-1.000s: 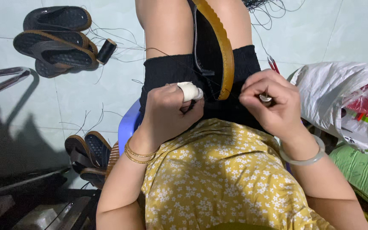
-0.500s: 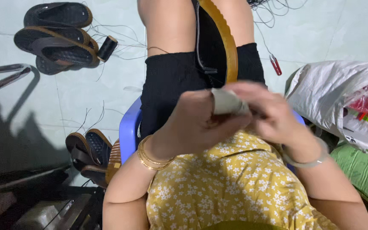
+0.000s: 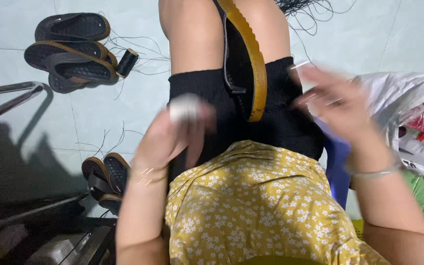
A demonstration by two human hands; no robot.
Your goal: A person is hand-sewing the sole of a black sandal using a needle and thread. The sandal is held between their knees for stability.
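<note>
I see the pale tiled floor (image 3: 99, 113) filling most of the view, with my lap in black shorts and a yellow flowered top low in the middle. A crumpled white plastic bag (image 3: 408, 98) lies on the floor at my right. Lying lengthwise on my lap between the thighs is the sandal sole (image 3: 246, 64), dark with a tan rim, its near end resting on the shorts. It sits between my two hands, which are well apart from each other and both lifted off it.

My right hand (image 3: 339, 103) is raised to the right of the sole, blurred by motion; the fingers look loosely spread, and a thin pale streak near the fingertips may be a needle, but I cannot tell whether it grips anything. A bangle circles that wrist. My left hand (image 3: 172, 137) is raised to the left of the sole, fingers half curled, with a white wrap (image 3: 185, 108) bound around one finger; it holds nothing I can make out.

A stack of dark sandals (image 3: 69, 49) lies at upper left, with a black thread spool (image 3: 127, 61) just beside it.
</note>
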